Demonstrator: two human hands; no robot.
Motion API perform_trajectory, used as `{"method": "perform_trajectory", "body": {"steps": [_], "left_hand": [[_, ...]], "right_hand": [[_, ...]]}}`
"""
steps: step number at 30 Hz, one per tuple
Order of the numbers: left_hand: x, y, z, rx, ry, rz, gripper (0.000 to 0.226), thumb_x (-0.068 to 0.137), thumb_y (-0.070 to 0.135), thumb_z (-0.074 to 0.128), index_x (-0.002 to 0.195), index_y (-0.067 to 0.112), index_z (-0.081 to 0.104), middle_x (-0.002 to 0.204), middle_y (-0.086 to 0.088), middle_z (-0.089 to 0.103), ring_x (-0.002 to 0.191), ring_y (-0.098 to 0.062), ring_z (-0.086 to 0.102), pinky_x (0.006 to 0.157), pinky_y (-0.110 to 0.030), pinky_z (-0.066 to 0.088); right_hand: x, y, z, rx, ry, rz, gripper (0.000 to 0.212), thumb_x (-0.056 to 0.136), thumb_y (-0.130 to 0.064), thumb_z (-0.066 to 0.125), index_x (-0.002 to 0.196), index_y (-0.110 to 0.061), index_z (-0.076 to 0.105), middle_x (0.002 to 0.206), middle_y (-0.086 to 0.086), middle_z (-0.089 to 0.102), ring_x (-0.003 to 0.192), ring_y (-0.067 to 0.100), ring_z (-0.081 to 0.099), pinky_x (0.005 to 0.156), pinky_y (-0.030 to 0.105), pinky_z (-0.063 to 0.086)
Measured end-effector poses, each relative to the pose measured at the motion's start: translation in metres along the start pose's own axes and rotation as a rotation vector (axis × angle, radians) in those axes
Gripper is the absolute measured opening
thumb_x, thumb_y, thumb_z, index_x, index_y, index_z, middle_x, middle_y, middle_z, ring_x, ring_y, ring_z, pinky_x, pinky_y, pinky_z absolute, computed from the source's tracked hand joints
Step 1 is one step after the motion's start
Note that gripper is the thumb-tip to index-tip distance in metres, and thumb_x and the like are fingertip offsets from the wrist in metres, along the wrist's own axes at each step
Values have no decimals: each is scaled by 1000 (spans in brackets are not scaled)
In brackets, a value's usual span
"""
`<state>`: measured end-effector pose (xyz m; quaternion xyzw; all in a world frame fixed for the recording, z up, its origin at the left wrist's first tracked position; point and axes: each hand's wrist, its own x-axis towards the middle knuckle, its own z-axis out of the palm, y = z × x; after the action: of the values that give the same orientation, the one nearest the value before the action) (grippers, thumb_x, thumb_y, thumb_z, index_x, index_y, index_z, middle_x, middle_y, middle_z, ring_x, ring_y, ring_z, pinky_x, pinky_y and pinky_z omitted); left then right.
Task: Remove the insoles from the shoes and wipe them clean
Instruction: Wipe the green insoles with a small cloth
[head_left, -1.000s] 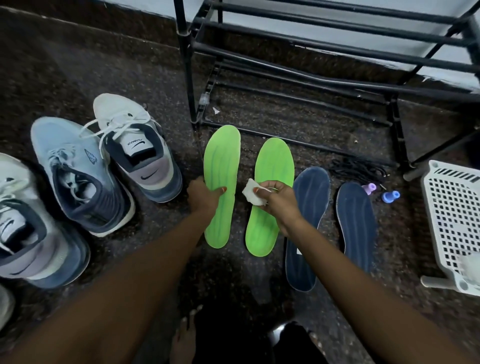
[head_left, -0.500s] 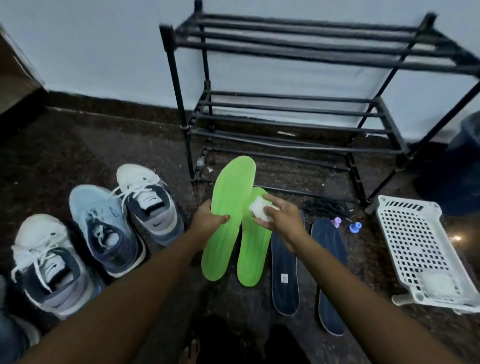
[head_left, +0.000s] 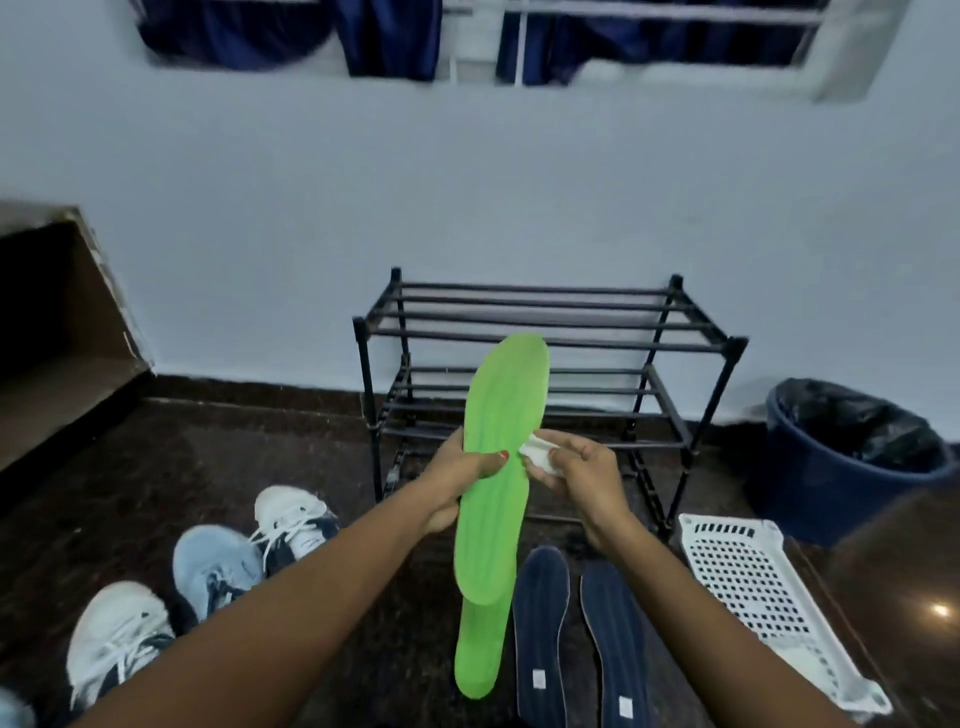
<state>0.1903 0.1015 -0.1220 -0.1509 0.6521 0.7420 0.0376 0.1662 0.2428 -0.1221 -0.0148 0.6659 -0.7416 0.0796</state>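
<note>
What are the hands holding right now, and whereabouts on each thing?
The left hand grips the raised green insole around its middle, thumb across the face. The right hand pinches a bunched white wipe.

Left hand gripping green insole mid-length, holding it upright above floor, thumb lying across its face. Right hand pinching white wipe, pressing it against insole's right edge. Second green insole lying on floor beneath; navy insoles lying just right. Sneakers sitting left, black rack standing behind.
</note>
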Motion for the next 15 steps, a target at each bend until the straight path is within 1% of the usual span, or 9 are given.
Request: {"method": "perform_trajectory", "body": {"steps": [1, 2, 3, 4, 6, 9, 11, 13, 15], "left_hand": [[-7, 13, 5, -69, -41, 7, 35, 92, 5, 57, 127, 3, 52, 98, -13, 69, 76, -23, 67, 70, -35, 58], [-15, 25, 10, -145, -89, 10, 31, 94, 13, 55, 124, 3, 55, 91, -11, 71, 72, -21, 68, 70, -36, 58], [-23, 36, 16, -219, -148, 6, 30, 96, 22, 51, 119, 4, 59, 87, -11, 72, 72, -21, 69, 73, -38, 57], [-31, 47, 22, -277, -206, 2, 35, 98, 33, 46, 113, 6, 62, 88, -11, 72, 74, -22, 69, 77, -40, 56], [-45, 62, 33, -348, -275, 16, 54, 96, 52, 34, 112, 9, 63, 96, -13, 72, 83, -25, 69, 81, -43, 54], [-63, 77, 49, -424, -303, 35, 84, 87, 72, 19, 121, 6, 59, 107, -18, 69, 94, -30, 67, 83, -44, 53], [-75, 80, 59, -499, -310, 25, 96, 81, 79, 12, 115, 5, 62, 107, -22, 68, 96, -34, 66, 83, -45, 51], [-84, 80, 66, -558, -302, 20, 98, 79, 81, 10, 109, 6, 65, 105, -23, 69, 91, -34, 67, 81, -45, 51], [-91, 77, 70, -588, -281, 19, 98, 79, 81, 11, 115, 6, 63, 108, -24, 68, 93, -36, 67, 80, -45, 52]], "right_hand": [[-4, -13, -2, 2, 6, -22, 29, 90, 9, 43, 87, -9, 65, 110, 24, 60, 86, 26, 63, 65, 19, 56], [-8, -26, -4, 7, 11, -41, 28, 90, 10, 43, 87, -8, 65, 109, 24, 60, 85, 25, 64, 65, 20, 56], [-14, -39, -7, 13, 12, -62, 27, 90, 10, 42, 87, -6, 64, 108, 24, 60, 83, 24, 63, 65, 21, 57], [-19, -51, -9, 15, 8, -86, 27, 89, 10, 42, 87, -6, 64, 107, 24, 60, 83, 23, 63, 66, 21, 57], [-30, -70, -14, 2, 2, -135, 27, 89, 10, 42, 86, -6, 64, 105, 22, 60, 83, 22, 62, 66, 22, 57], [-46, -92, -20, -24, 1, -188, 28, 89, 9, 44, 83, -8, 66, 105, 19, 60, 85, 21, 62, 62, 19, 56], [-57, -100, -24, -47, -2, -213, 27, 88, 8, 46, 82, -9, 66, 105, 17, 61, 84, 20, 62, 60, 18, 55], [-70, -107, -28, -68, -9, -236, 28, 87, 8, 47, 80, -12, 67, 99, 13, 63, 82, 18, 63, 61, 19, 55], [-82, -111, -31, -119, -24, -261, 30, 85, 8, 49, 79, -15, 67, 95, 7, 63, 82, 18, 63, 65, 22, 56]]}}
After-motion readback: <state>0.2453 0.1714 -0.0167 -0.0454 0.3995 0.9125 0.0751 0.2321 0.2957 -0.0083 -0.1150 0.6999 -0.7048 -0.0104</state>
